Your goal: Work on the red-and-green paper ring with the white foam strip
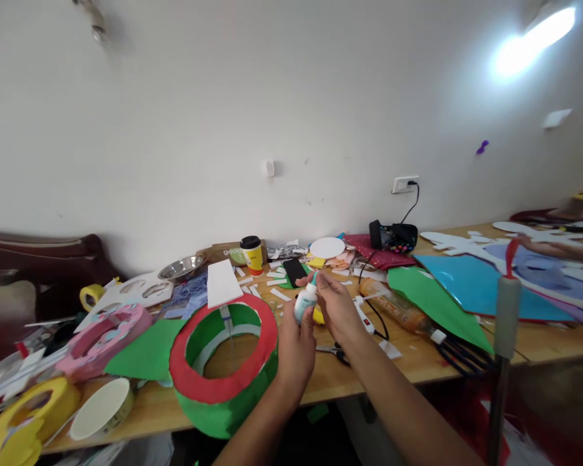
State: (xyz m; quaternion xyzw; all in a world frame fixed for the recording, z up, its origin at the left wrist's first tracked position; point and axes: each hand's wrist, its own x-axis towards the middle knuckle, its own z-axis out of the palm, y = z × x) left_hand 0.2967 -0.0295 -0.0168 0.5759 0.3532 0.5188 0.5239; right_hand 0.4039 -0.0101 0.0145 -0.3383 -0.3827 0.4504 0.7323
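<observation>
My left hand (pixel 296 343) is wrapped round a small white glue bottle (pixel 306 301) with a teal top, held tilted above the table. The fingers of my right hand (pixel 339 307) are closed on the bottle's teal cap (pixel 314 278). Left of my hands stands a large ring (pixel 184 372) with a red top face and green sides. Scissors (pixel 337 351) lie just under my right wrist, partly hidden. Behind the bottle is a black phone (pixel 295 272). A white glue gun (pixel 364 317) rests to the right.
A lidded paper cup (pixel 252 255) and a white card (pixel 222 283) stand behind the ring. Rightward lie an orange drink bottle (pixel 398 310), green sheet (pixel 437 304) and blue sheet (pixel 486 288). A white bowl (pixel 102 411) sits front left. Another person's hand (pixel 548 249) reaches in at right.
</observation>
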